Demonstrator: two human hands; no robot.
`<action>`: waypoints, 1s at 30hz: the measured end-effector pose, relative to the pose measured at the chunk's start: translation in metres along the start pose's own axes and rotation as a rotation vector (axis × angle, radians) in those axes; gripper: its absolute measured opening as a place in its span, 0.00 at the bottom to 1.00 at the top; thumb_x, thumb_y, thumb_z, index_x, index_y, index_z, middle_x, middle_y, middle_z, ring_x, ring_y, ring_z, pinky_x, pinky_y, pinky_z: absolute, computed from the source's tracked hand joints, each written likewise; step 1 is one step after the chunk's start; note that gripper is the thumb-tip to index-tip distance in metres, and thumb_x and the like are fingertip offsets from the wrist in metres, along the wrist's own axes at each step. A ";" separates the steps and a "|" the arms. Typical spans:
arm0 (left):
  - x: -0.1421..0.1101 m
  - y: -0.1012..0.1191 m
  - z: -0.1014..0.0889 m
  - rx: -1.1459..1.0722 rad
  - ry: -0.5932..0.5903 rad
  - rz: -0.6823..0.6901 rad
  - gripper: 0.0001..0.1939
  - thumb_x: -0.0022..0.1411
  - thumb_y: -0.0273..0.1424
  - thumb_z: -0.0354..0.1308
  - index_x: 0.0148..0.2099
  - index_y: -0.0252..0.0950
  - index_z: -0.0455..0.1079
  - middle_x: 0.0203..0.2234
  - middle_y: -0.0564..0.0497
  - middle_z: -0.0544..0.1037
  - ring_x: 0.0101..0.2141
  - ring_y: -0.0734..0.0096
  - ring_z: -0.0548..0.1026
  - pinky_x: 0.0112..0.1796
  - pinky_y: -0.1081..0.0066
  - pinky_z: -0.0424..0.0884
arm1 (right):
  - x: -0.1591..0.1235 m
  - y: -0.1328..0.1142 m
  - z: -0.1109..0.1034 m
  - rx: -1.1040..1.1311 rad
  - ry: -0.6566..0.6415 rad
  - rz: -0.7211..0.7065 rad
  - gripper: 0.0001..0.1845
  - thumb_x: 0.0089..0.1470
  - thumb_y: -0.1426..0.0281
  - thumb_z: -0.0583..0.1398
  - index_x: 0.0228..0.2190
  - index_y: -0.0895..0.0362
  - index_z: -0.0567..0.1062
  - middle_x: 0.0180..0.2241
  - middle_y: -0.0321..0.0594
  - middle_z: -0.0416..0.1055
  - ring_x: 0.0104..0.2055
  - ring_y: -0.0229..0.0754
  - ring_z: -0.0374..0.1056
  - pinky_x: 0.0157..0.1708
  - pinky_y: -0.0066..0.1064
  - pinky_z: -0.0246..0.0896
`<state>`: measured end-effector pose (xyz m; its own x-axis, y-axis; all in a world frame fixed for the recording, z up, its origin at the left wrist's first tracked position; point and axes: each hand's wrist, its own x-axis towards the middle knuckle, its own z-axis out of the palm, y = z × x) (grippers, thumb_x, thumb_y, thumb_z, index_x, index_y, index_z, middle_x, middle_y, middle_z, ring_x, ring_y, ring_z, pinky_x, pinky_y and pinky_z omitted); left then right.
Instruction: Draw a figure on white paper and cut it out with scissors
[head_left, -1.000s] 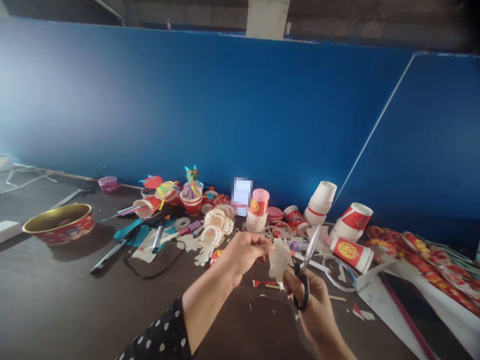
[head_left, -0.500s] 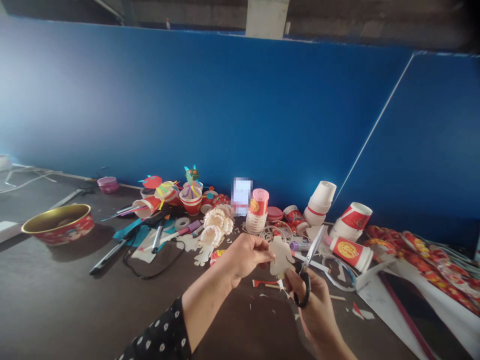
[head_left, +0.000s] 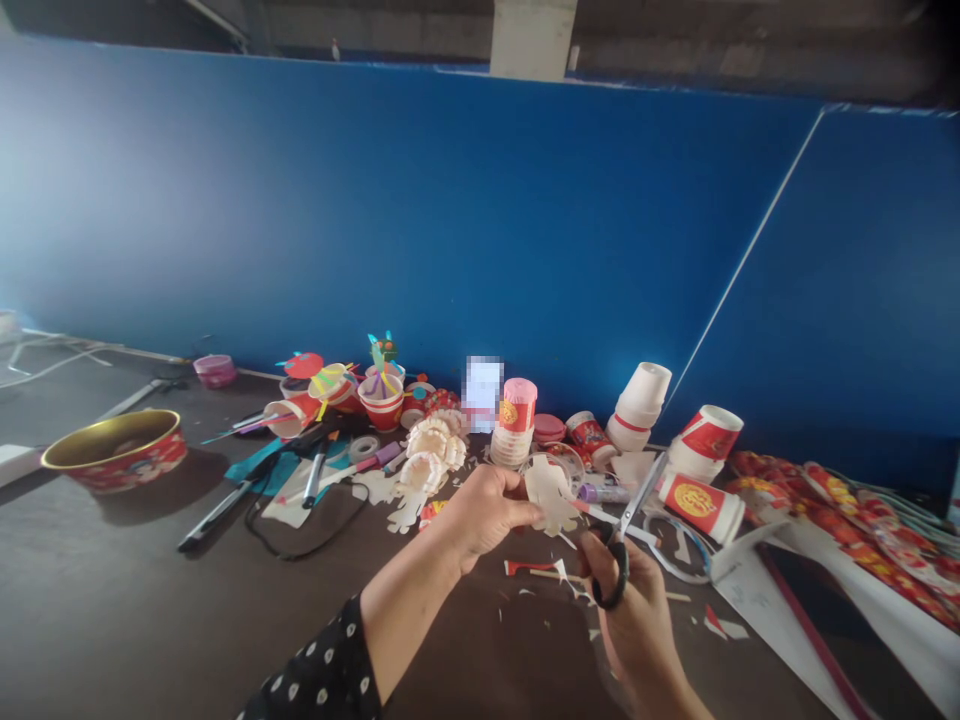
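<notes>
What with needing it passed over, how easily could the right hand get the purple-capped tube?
Probably yes: the tube lies just beyond the right hand, nothing bulky between, but that hand holds the scissors and must put them down first.

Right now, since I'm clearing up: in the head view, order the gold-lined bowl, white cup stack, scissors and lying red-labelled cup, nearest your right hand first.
1. Black-handled scissors, held in the right hand.
2. Red-labelled cup, on its side, to the right.
3. White cup stack, farther back by the wall.
4. Gold-lined bowl, far left.
</notes>
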<state>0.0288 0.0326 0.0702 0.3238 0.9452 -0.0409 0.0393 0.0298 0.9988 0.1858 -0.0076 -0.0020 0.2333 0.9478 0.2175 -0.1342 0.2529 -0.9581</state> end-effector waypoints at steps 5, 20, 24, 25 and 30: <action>0.001 -0.002 -0.001 0.024 0.000 0.009 0.04 0.42 0.27 0.59 0.24 0.32 0.71 0.18 0.51 0.73 0.22 0.73 0.66 0.28 0.71 0.60 | 0.000 -0.003 0.001 -0.051 -0.021 0.000 0.12 0.46 0.62 0.61 0.23 0.58 0.70 0.17 0.32 0.58 0.20 0.35 0.50 0.21 0.27 0.46; -0.004 -0.001 0.011 -0.094 -0.105 -0.017 0.09 0.39 0.28 0.62 0.28 0.32 0.74 0.21 0.50 0.76 0.25 0.69 0.70 0.32 0.69 0.64 | -0.002 -0.004 0.002 -0.052 -0.034 -0.008 0.13 0.45 0.62 0.61 0.19 0.58 0.68 0.16 0.31 0.57 0.20 0.35 0.50 0.21 0.27 0.46; -0.004 0.001 0.010 -0.080 -0.063 -0.022 0.08 0.40 0.26 0.61 0.28 0.32 0.75 0.20 0.50 0.75 0.23 0.70 0.69 0.31 0.69 0.64 | -0.001 -0.002 0.002 0.013 -0.004 0.015 0.13 0.45 0.63 0.62 0.18 0.57 0.67 0.16 0.30 0.58 0.19 0.34 0.50 0.20 0.26 0.46; -0.004 0.003 0.010 -0.076 -0.052 -0.014 0.08 0.40 0.25 0.60 0.28 0.32 0.75 0.21 0.50 0.76 0.24 0.70 0.69 0.31 0.69 0.64 | -0.001 -0.002 0.002 0.029 0.007 0.026 0.13 0.45 0.63 0.62 0.18 0.57 0.67 0.16 0.30 0.58 0.19 0.33 0.49 0.19 0.26 0.45; -0.004 0.005 0.006 -0.071 -0.055 -0.005 0.09 0.40 0.23 0.59 0.29 0.32 0.75 0.22 0.50 0.76 0.26 0.69 0.71 0.33 0.69 0.64 | 0.000 -0.002 0.001 0.033 0.006 0.037 0.11 0.45 0.63 0.62 0.21 0.58 0.69 0.17 0.30 0.58 0.20 0.34 0.50 0.20 0.26 0.45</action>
<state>0.0335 0.0268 0.0751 0.3749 0.9259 -0.0459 -0.0249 0.0596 0.9979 0.1847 -0.0081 0.0001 0.2332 0.9554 0.1813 -0.1746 0.2245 -0.9587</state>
